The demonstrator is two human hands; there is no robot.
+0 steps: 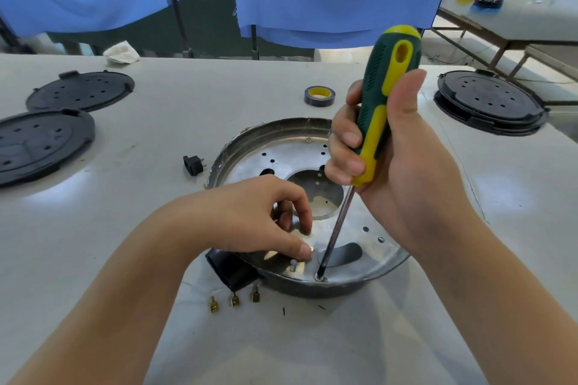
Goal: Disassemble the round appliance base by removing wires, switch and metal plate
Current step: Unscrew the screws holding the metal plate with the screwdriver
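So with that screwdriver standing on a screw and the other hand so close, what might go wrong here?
The green and yellow screwdriver, gripped by the right hand, has its tip on a screw at the near rim of the round metal base. If it slips, it could jab the left hand resting beside it. A freed screw could roll among the three brass connectors on the white table.

The round base (pixel 308 206) sits mid-table (pixel 406 337), covers (pixel 47 122) lying left and right, tape roll (pixel 319 96) behind it.
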